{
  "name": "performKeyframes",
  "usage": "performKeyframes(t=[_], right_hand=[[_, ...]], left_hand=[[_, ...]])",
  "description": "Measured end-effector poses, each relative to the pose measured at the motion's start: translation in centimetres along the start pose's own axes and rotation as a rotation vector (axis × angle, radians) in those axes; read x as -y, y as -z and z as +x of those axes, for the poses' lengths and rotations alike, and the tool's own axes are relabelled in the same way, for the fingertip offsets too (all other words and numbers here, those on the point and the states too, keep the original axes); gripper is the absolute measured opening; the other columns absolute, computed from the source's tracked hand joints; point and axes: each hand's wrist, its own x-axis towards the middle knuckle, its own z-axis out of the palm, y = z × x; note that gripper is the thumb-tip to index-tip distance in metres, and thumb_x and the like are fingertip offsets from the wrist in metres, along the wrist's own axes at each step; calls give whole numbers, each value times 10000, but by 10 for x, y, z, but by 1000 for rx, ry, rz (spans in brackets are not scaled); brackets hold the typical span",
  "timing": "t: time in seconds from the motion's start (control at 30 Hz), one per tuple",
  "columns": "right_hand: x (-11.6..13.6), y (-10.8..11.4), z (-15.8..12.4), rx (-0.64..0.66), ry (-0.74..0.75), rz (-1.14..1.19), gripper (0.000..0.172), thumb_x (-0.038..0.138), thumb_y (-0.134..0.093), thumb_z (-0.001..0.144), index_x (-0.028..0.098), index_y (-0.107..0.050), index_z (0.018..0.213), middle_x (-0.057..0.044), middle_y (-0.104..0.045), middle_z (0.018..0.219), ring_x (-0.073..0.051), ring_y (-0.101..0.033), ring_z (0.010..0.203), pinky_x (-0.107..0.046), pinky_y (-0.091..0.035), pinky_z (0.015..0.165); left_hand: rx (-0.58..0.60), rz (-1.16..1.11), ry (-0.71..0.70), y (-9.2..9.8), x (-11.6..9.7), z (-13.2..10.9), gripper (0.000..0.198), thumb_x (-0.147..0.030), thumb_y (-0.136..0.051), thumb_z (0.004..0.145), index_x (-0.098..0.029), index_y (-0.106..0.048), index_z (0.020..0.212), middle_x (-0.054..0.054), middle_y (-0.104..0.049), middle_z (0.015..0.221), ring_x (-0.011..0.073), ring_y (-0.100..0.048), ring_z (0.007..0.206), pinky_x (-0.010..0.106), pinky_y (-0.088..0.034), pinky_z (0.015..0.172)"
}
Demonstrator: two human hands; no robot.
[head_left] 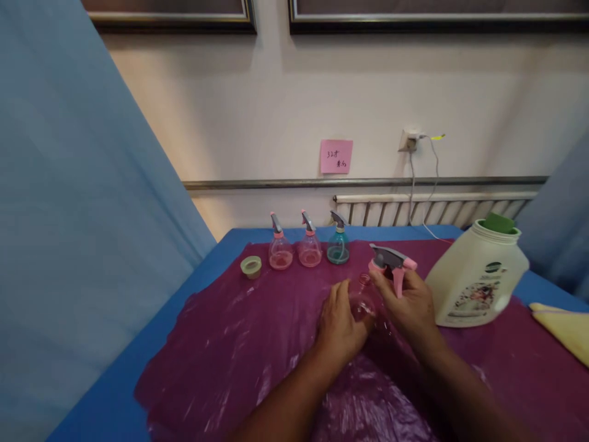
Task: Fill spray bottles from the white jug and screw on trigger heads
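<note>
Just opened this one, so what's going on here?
A person's left hand holds a clear bottle with its neck open, while the right hand holds a pink-and-grey spray head, not fitted on it. Behind, three spray bottles stand in a row, heads on, with a small cup at their left.

Left hand (341, 320) around open clear bottle (362, 301), left of white jug (478, 279); right hand (412, 308), nearer jug, grips spray head (390, 256).
</note>
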Motion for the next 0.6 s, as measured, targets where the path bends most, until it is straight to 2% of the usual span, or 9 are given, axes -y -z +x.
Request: performKeyframes(t=[0.17,0.3,0.47,0.53,0.6], right_hand=[[36,18,14,-12,110,9,458,647,-831,925,227,-850,1106,-114,-877,1043,-286,-826,913,-412,-684,828],[53,26,22,-25,239,-2,419,596,-856,926,224,-858,1119,-111,-883,1054,-288,-836,929,-416,-699,826],[49,23,23,-17,271,12,380,572,-864,942,216,-859,1077,-96,-875,964,-269,-834,858,-404,-708,793],[43,22,21,-32,298,14,354,550,-871,947,223,-860,1081,-94,-879,1010,-273,-843,903,-416,-714,835],[37,21,18,13,311,18,324,523,-879,952,237,-864,1102,-91,-884,1093,-271,-847,950,-422,-713,878]], left_hand=[[19,9,-28,2,-2,-1,834,-385,-861,878,-229,-520,1623,160,-599,1634,402,-567,1543,575,-448,1311],[8,22,-50,1,-2,-1,819,-370,-873,885,-229,-526,1614,152,-604,1631,385,-572,1544,560,-451,1316],[-12,44,-79,-3,1,-1,810,-371,-859,902,-245,-513,1623,137,-615,1627,369,-592,1528,549,-475,1306],[-21,49,-87,-5,3,-1,800,-386,-849,911,-239,-514,1623,143,-623,1615,373,-601,1520,553,-486,1301],[-24,55,-95,-6,5,-2,806,-396,-843,915,-231,-508,1629,153,-619,1617,379,-605,1517,561,-495,1295]])
